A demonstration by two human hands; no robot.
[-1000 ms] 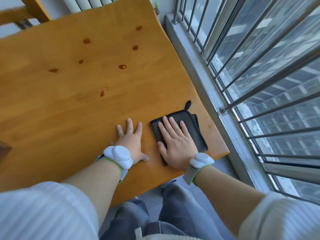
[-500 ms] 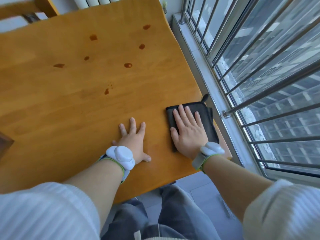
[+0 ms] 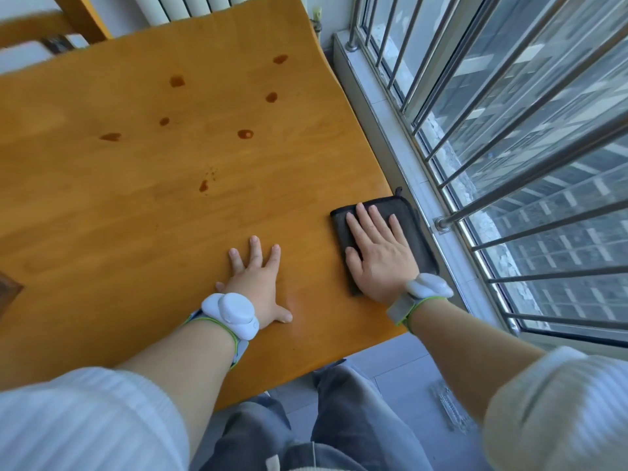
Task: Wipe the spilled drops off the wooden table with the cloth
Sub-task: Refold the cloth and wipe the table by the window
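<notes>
The wooden table carries several brown drops, among them one near the middle, one closer to me and one far back. A folded black cloth lies at the table's right edge, partly overhanging it. My right hand presses flat on the cloth with its fingers spread. My left hand lies flat and bare on the wood to the left of the cloth. Both hands are well short of the drops.
Metal window bars and a pale sill run close along the table's right edge. A wooden chair and a white radiator stand behind the table. A dark object pokes in at the left edge.
My right hand has slid the cloth to the right, up to the table's right edge. The left hand has stayed flat in place. The view has shifted a little.
</notes>
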